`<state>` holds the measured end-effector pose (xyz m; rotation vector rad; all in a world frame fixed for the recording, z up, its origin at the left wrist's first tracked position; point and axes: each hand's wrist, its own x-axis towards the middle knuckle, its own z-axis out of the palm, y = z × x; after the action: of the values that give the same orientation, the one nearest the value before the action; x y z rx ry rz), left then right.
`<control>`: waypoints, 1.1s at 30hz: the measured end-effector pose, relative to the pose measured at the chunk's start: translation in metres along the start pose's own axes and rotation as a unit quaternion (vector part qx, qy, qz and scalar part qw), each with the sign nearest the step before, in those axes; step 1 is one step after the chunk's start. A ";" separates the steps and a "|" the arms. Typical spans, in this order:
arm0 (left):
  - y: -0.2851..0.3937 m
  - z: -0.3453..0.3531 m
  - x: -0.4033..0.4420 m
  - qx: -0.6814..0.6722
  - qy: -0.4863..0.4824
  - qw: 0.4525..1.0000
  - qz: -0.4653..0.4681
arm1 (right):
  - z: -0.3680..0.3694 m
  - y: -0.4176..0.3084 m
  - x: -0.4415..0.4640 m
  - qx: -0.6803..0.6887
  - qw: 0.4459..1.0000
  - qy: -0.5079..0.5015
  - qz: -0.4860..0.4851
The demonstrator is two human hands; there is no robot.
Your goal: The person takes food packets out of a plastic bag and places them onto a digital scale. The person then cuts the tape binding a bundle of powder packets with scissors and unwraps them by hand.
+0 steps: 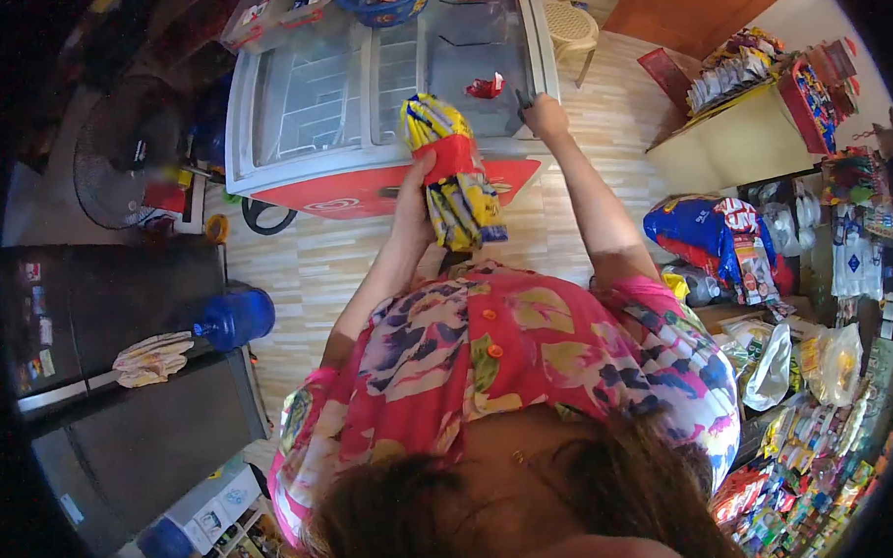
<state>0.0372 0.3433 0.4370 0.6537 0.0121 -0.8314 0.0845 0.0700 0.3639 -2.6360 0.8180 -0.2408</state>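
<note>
My left hand (416,206) is closed around a bundle of yellow packets (450,171) with a red band about its middle. The bundle is held up in front of my chest, before the chest freezer (393,153). At the freezer's right front corner, my right hand (547,117) is closed on a small dark object (523,101), whose kind I cannot make out. A crumpled red wrapper (483,87) lies on the freezer's glass top, left of my right hand.
A blue basket (383,10) and a clear bin (280,27) sit at the freezer's back. Left are a fan (127,152), a blue water jug (235,318) and a dark refrigerator (147,427). Shelves of packets and a big blue bag (696,233) stand right. A chair (570,27) is behind.
</note>
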 end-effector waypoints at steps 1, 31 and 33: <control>0.004 0.016 0.002 0.015 -0.004 1.000 0.021 | -0.009 0.010 -0.003 0.074 0.996 -0.041 0.027; -0.082 0.170 0.108 0.273 -0.174 0.936 0.135 | -0.177 0.056 -0.286 0.748 0.657 -0.081 0.052; -0.085 0.172 0.101 0.267 -0.183 0.938 0.122 | -0.173 0.053 -0.286 0.756 0.649 -0.066 0.054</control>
<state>0.0072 0.1392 0.5041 0.9766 -0.6406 -0.7050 -0.2221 0.1425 0.4866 -0.9645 0.3412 -0.4288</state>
